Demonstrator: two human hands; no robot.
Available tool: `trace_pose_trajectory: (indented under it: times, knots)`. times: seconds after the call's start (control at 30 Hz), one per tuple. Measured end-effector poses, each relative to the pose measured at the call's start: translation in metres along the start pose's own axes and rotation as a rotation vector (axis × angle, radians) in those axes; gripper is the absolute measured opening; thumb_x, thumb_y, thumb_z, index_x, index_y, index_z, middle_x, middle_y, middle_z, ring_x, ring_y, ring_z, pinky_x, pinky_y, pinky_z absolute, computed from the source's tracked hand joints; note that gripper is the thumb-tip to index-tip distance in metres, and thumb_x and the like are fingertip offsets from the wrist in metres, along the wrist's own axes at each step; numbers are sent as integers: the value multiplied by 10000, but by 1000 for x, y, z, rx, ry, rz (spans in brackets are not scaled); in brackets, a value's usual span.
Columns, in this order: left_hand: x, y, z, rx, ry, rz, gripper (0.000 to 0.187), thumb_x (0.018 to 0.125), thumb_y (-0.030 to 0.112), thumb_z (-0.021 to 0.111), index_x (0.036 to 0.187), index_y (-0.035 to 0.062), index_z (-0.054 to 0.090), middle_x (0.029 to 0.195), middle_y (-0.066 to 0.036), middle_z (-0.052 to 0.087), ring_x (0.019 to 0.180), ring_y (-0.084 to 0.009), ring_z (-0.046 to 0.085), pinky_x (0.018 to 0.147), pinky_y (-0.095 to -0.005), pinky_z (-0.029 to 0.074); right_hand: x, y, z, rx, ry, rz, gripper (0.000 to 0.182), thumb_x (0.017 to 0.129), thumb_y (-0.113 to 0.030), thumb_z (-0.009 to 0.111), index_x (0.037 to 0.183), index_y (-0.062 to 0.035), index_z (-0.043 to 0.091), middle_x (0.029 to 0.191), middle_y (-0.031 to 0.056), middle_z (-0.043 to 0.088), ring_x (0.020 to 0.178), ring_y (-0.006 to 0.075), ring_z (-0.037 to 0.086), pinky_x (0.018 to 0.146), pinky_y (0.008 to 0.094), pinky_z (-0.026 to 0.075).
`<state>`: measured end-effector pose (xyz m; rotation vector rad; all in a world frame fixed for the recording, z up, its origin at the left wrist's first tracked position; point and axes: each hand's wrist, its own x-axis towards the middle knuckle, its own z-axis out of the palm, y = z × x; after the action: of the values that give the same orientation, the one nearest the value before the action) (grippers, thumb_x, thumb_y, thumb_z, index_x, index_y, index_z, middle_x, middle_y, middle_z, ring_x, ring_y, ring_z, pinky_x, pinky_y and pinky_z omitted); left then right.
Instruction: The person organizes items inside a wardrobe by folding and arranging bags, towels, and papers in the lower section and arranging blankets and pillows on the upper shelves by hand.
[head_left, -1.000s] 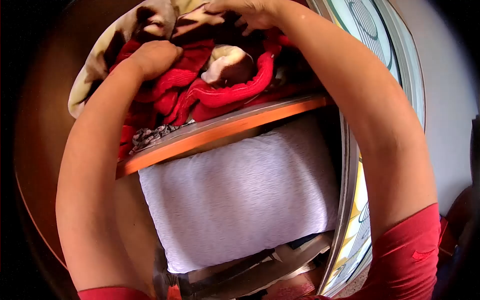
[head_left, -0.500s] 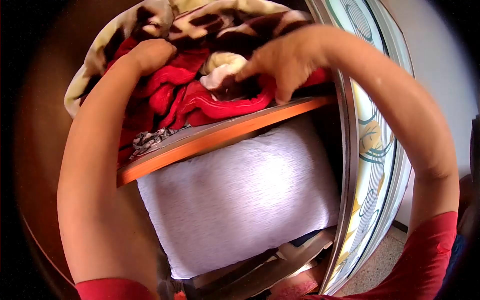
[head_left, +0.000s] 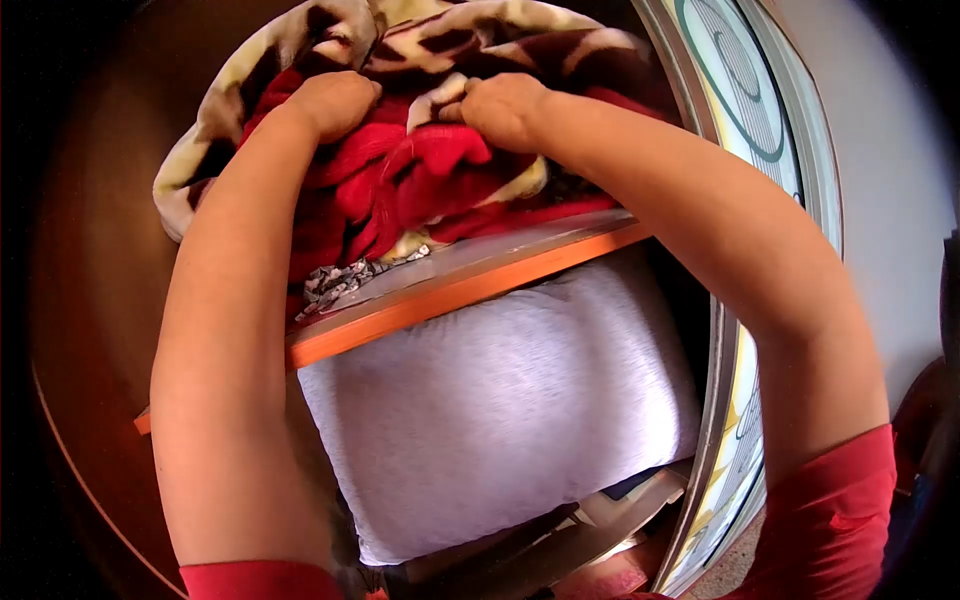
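Note:
A thick plush blanket [head_left: 430,180], red with cream and dark brown patterned parts, lies bunched on a shelf with an orange front edge [head_left: 450,295]. My left hand [head_left: 340,105] is closed on a red fold at the left. To its right, my right hand [head_left: 505,110] pinches a cream and red fold, knuckles up. Both arms reach over the shelf edge. A small black-and-white patterned cloth [head_left: 340,280] pokes out from under the blanket at the front left.
Under the shelf sits a pale lavender-grey pillow [head_left: 500,410]. A sliding door [head_left: 745,100] with patterned glass stands along the right side, and a brown panel [head_left: 90,300] closes off the left. Below the pillow are slats and a pink item [head_left: 605,580].
My right hand has moved left and away from the shelf edge, closing on the blanket and lifting its front fold back. My left hand keeps its hold on the red fold.

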<state>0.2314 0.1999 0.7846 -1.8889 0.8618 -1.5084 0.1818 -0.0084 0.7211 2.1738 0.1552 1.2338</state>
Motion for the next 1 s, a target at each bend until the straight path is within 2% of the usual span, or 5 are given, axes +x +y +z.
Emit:
trace_pose_trajectory:
  times: [0.17,0.3,0.7,0.8,1.0]
  knots:
    - [-1,-10,7,-32,161,-159,246,873,130,388,966,30,593,956,-206,636,939,-368,604,783,-457,486,28,16,-10,25,82,151,293,842,-309,475,937,-131,688,1022,145,658,953,323,629,809,392,505]
    - [3,-1,1,-186,567,-61,236,883,159,388,977,41,570,915,-208,633,891,-372,605,752,-478,470,44,17,-17,-45,-66,237,321,877,-245,479,1115,-118,651,1178,118,611,1076,260,598,891,370,475]
    - [-13,66,-41,-360,253,309,136,820,138,494,832,21,563,752,-196,599,744,-378,598,657,-465,465,59,65,15,337,37,220,299,783,-314,584,1006,-134,670,1060,153,643,974,348,609,823,396,476]
    - [-4,86,-33,-163,238,419,157,815,127,473,842,19,584,780,-191,631,801,-354,634,695,-440,504,54,64,14,849,-76,354,341,777,-277,619,1064,-97,664,1108,159,638,980,308,629,814,403,490]
    - [23,79,-16,-101,249,308,179,813,124,473,866,21,610,800,-175,648,806,-343,642,707,-436,509,29,61,1,195,-45,-18,447,760,-96,572,1206,-99,543,1037,201,626,985,363,592,834,416,468]
